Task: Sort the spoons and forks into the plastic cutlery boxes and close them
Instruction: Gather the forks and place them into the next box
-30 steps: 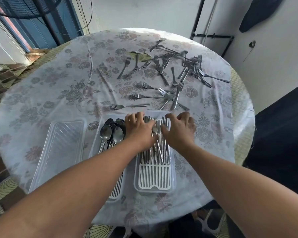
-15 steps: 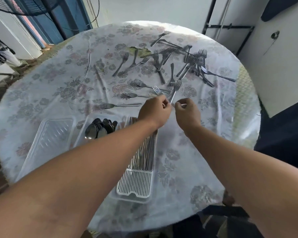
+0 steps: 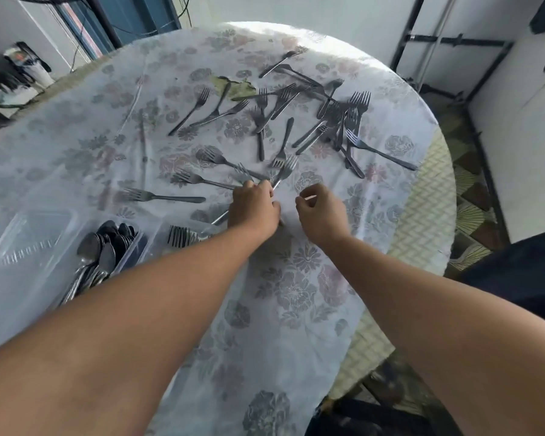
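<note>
Several loose forks [image 3: 283, 127] lie scattered across the far half of the round table with the floral cloth [image 3: 296, 278]. My left hand [image 3: 254, 209] is curled over fork handles near the middle; one fork [image 3: 287, 168] points away from its fingers and a handle sticks out beneath the hand. Just to the right, my right hand [image 3: 323, 212] has its fingers curled, and nothing shows in them. At the left, a clear plastic box [image 3: 139, 247] holds several spoons [image 3: 104, 250]. The box next to it holds forks [image 3: 180, 236], mostly hidden by my left arm.
A clear plastic lid or empty tray [image 3: 29, 240] lies at the table's left front. A single fork [image 3: 161, 196] rests just beyond the boxes. The table's right edge drops to a patterned floor. White walls and a black metal frame [image 3: 453, 42] stand behind.
Both hands left the fork box and reached forward to the loose forks at mid-table. The left hand now covers fork handles. The view shifted, pushing the boxes toward the left edge.
</note>
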Tool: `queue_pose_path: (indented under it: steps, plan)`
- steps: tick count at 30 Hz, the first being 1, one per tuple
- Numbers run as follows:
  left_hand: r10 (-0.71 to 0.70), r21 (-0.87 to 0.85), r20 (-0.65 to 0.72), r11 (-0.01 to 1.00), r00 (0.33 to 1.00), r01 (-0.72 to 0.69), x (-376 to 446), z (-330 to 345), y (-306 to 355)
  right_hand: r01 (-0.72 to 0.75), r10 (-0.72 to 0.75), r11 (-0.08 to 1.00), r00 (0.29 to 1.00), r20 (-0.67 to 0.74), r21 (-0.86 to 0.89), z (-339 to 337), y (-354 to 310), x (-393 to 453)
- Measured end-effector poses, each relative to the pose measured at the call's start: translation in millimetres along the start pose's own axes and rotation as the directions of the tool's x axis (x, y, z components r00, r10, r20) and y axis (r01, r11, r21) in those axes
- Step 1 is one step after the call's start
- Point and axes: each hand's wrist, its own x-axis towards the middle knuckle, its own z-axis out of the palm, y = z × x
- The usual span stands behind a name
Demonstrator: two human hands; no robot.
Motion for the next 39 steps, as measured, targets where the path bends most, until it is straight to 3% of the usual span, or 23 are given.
queue_pose_path:
  steps: [4,11,16,20,26,29,34,36,39]
  plan:
    - [0.007,0.141,0.031,0.99,0.999,-0.011,13,9,0,0.025,-0.025,1.0,0.998,0.052,-0.005,6,-1,7]
    - [0.052,0.256,-0.039,0.966,0.998,-0.04,17,14,-18,-0.009,0.011,1.0,0.998,0.059,-0.029,16,2,0]
    - [0.061,0.227,-0.085,0.973,0.995,-0.04,21,11,-31,-0.006,0.013,0.995,0.998,0.066,-0.099,22,-7,4]
    - [-0.014,0.169,-0.113,0.985,0.993,0.033,19,4,-30,0.023,-0.012,0.989,0.997,0.076,-0.143,34,-15,8]
    - [-0.161,0.306,0.144,0.946,0.976,0.111,27,-27,-57,0.116,-0.091,0.958,0.99,0.109,-0.26,50,-29,28]
    - [-0.163,0.227,0.132,0.965,0.978,0.13,25,-25,-70,0.151,-0.093,0.918,0.981,0.169,-0.367,57,-36,32]
    - [-0.05,-0.068,-0.044,0.997,0.998,0.047,27,-35,-60,0.106,-0.051,0.911,0.988,0.147,-0.399,56,-33,35]
    - [-0.116,-0.232,-0.053,0.967,0.992,0.101,29,-42,-48,0.076,-0.027,0.924,0.99,0.136,-0.375,56,-34,35]
    - [-0.31,-0.472,-0.001,0.838,0.951,0.273,29,-50,-36,0.032,0.004,0.948,0.994,0.112,-0.316,55,-40,35]
